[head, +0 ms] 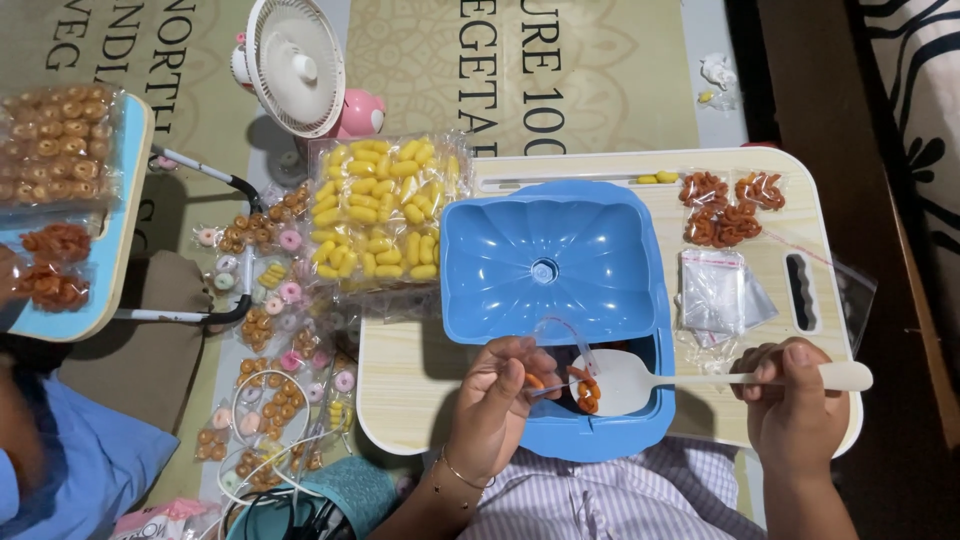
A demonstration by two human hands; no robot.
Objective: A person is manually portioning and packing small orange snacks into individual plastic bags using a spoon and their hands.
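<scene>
My left hand (495, 400) pinches a small clear plastic bag (562, 345) with a few orange snack pieces in it, over the near edge of a blue pumpkin-shaped box (545, 265). My right hand (795, 400) grips the handle of a white spoon (640, 380). The spoon's bowl points left at the bag's mouth and carries orange curly snacks (587, 392). Both hands sit above a light wooden lap table (400, 380).
Small filled packets of orange snacks (725, 210) and a pile of empty clear bags (715, 290) lie on the table's right side. A big bag of yellow snacks (380, 210) rests at its left. Several small packets (270, 330) cover the floor, near a white fan (295, 60). Another person's blue sleeve (70, 460) is at the left.
</scene>
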